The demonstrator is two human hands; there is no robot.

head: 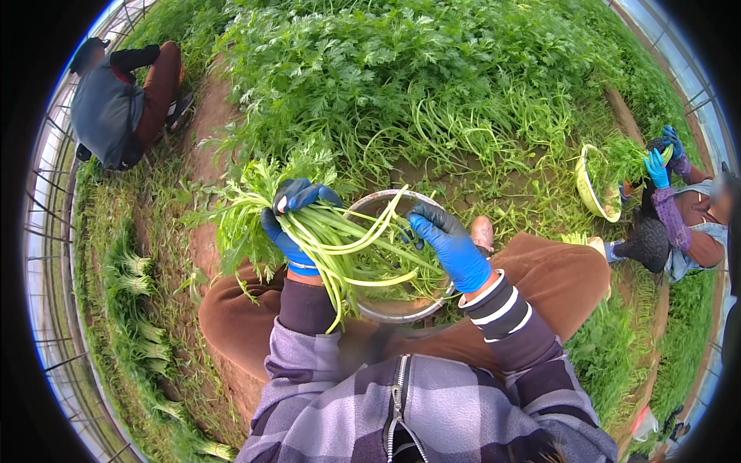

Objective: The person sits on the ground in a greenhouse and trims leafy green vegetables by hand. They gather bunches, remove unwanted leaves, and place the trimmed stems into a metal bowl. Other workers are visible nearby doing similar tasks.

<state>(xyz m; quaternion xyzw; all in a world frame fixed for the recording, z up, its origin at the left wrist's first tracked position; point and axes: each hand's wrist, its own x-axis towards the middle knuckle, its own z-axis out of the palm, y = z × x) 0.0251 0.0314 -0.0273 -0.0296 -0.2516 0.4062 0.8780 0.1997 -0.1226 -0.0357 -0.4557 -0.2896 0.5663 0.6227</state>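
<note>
My left hand (298,217), in a blue glove with a torn fingertip, is wrapped around a bunch of leafy greens (341,231) that look like garland chrysanthemum. Its leaves spread out to the left, and the long pale stems fan out to the right and down. My right hand (448,246), gloved in blue with dark fingers, is curled beside the stem ends. Whether a stem is pinched in its fingers cannot be made out. Below both hands, between my legs, stands a round basin (399,317) with loose green trimmings in it, partly covered by the stems.
A dense bed of greens (417,63) grows ahead. Tied bunches (136,275) lie in a row at left. One person (116,110) crouches at upper left. At right another person (689,231) in blue gloves holds greens over a yellowish basin (587,191). A white bag (644,425) lies lower right.
</note>
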